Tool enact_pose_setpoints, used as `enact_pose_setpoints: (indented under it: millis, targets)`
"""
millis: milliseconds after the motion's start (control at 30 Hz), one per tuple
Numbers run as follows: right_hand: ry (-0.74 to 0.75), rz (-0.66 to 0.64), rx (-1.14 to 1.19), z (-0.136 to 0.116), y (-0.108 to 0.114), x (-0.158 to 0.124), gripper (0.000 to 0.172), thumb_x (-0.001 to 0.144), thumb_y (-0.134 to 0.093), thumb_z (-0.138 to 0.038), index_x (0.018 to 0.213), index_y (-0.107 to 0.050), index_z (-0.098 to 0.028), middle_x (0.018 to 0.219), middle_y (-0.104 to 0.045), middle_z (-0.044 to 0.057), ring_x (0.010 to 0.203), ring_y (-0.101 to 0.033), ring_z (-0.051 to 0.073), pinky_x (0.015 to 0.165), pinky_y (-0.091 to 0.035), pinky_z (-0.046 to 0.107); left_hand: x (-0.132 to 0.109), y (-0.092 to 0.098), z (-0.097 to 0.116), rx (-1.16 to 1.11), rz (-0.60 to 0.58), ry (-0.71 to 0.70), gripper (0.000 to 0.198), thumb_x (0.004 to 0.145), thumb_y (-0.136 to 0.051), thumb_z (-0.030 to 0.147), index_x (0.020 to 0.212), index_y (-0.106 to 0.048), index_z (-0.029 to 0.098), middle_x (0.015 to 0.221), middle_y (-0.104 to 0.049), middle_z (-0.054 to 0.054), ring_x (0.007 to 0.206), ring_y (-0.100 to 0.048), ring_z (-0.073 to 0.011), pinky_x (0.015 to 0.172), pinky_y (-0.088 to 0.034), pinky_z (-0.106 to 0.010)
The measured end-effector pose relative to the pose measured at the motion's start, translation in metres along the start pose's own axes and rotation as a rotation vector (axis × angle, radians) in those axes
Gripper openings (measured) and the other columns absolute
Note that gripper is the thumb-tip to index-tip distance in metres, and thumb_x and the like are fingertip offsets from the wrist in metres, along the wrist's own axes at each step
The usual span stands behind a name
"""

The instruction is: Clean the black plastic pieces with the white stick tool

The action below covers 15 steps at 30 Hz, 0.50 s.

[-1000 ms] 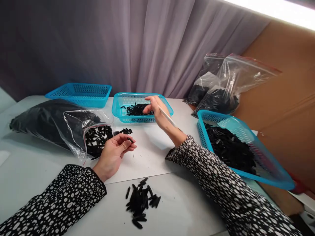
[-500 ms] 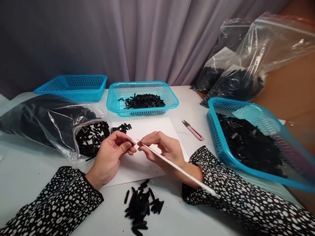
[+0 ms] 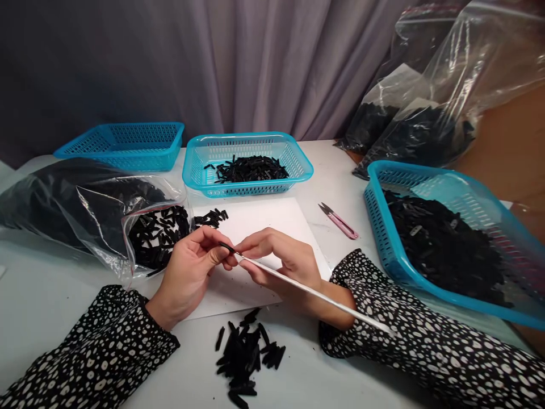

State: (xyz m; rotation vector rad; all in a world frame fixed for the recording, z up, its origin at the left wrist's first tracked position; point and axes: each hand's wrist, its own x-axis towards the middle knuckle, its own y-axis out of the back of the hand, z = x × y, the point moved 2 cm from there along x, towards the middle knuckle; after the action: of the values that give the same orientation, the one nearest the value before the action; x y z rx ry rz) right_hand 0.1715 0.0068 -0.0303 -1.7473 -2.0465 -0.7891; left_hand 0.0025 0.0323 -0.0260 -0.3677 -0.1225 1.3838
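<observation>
Left hand (image 3: 183, 275): thumb and fingers pinching one small, slender black piece (image 3: 227, 246), held above a white sheet (image 3: 293, 221), its free end towards the other hand. Right hand (image 3: 289, 264): fingertips gripping a long, thin white stick (image 3: 315, 292) near its front end; the shaft slants back past the wrist and over the sleeve (image 3: 426, 346). Stick's tip and black piece meet, or very nearly so; the contact is too small to judge with certainty. Both sleeves black with pale spots.

Pile of black pieces (image 3: 240, 355): loose, on the pale table (image 3: 332, 375), just off the sheet's near edge.

Clear plastic bag (image 3: 76, 193): large, dark-filled, lying on its side to the left, mouth towards the hands; many black pieces around its opening, a small cluster (image 3: 213, 218) just beyond on the sheet.

Blue baskets, three: one at far left (image 3: 149, 162); one at centre back (image 3: 200, 187), containing a heap of black pieces; one at right (image 3: 377, 227), larger in view, with a broad dark heap.

Snips (image 3: 338, 220): pink-handled, dark-bladed, lying between sheet and right basket.

Zip bags (image 3: 426, 130): clear, part-filled with black contents, at right rear.

Curtain (image 3: 255, 68): grey-purple, behind the table.
</observation>
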Motion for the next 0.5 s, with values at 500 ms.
enact_pose_setpoints:
  millis: [500]
  targets:
    - [0.128,-0.021,-0.045,0.0016,-0.0006,0.0010,0.005,0.095,-0.065,-0.020,0.091,-0.064,-0.018,0.106,-0.077,0.011,0.095,-0.073,0.020,0.078,-0.058,0.036,0.0013,0.0012,-0.0003,0.017,0.011,-0.037,0.027,0.058,-0.096,0.031,0.068,-0.075,0.017,0.058,-0.070,0.000,0.054,-0.065,-0.0100,0.055,-0.052,-0.017]
